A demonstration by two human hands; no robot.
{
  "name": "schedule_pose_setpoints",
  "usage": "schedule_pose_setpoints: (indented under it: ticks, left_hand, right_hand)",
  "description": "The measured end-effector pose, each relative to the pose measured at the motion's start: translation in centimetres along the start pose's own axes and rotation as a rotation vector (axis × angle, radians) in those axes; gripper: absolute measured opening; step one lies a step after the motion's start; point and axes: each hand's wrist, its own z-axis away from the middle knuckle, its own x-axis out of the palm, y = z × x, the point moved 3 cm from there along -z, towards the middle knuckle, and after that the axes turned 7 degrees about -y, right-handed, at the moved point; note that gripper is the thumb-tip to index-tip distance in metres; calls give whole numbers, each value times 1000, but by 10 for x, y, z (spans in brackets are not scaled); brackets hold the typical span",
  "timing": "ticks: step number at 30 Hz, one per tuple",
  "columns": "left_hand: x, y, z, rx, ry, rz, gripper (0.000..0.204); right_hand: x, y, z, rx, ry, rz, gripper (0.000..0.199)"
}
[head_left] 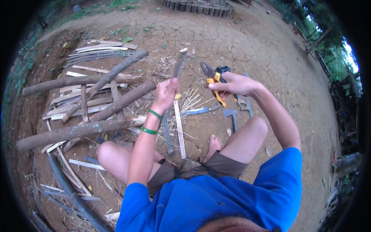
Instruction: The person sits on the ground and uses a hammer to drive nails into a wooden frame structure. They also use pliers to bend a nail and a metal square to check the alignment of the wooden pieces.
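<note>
My left hand (165, 93) is closed round a split stick (179, 63), its pale cut end pointing up and away from me. To its right, my right hand (239, 84) grips pliers (215, 81) with yellow and black handles. Their dark jaws point up toward the far left, apart from the stick. A black object (223, 69), its kind unclear, shows just behind the pliers. Beyond my right knee lie a machete with a bluish blade (199, 111), a hatchet (230, 113) and a handsaw (242, 103). Between my legs a pale wooden strip (179, 127) lies lengthwise.
Thick logs (73, 133) rest across one another at my left. Several split strips (98, 48) lie stacked beyond them. A dark curved pole (73, 189) lies near left. Thin slivers (193, 99) and shavings cover the dirt ahead. A low log border (197, 8) stands at the far edge.
</note>
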Motion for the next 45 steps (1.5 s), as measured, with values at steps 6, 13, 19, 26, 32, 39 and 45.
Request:
schedule_pose_setpoints:
  ticks: [6,13,19,26,32,39,45]
  left_hand:
    - [20,16,4,-134,-346,385,70]
    - [29,30,15,-231,-547,386,74]
    - [38,42,22,-249,-633,340,78]
    - [27,40,23,-220,-510,-21,80]
    - [30,34,9,-183,-362,-268,78]
    - [61,25,12,-380,-271,139,76]
    - [41,14,11,-384,-158,603,67]
  right_hand:
    - [5,-9,13,-134,-229,-62,45]
    - [1,-14,22,-260,-305,-47,47]
    - [9,-12,23,-186,-336,-181,46]
    - [10,-20,34,-146,110,531,49]
    - [1,-8,32,-206,449,858,22]
    - [-2,13,14,-267,808,1046,23]
    - [-17,9,3,-159,787,502,31]
